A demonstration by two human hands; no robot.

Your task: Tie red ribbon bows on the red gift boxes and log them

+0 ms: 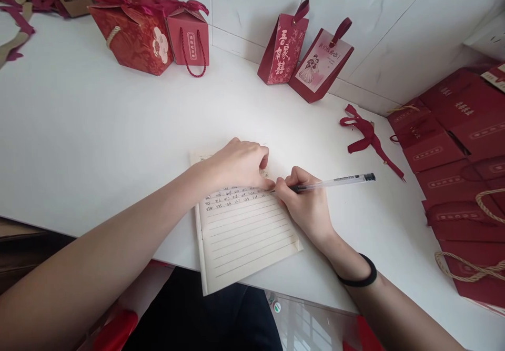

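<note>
A lined notebook (248, 246) lies near the table's front edge, its upper lines filled with rows of handwritten numbers and its lower lines blank. Across the top of the page rests my left hand (240, 164), fingers bent and spread apart from the thumb, which points toward the pen tip; it covers part of the writing. My right hand (305, 201) pinches a clear pen with a black cap end (339, 181), whose tip meets the page at the right end of a written row. A black band (369, 272) circles my right wrist.
Red gift boxes (134, 38) with ribbons and cords stand at the back left. Two tall red boxes (284, 48) lean by the tiled wall. A loose red ribbon (365, 135) lies to the right, beside stacked red boxes (445, 146) with rope handles. The white table (118, 119) extends left.
</note>
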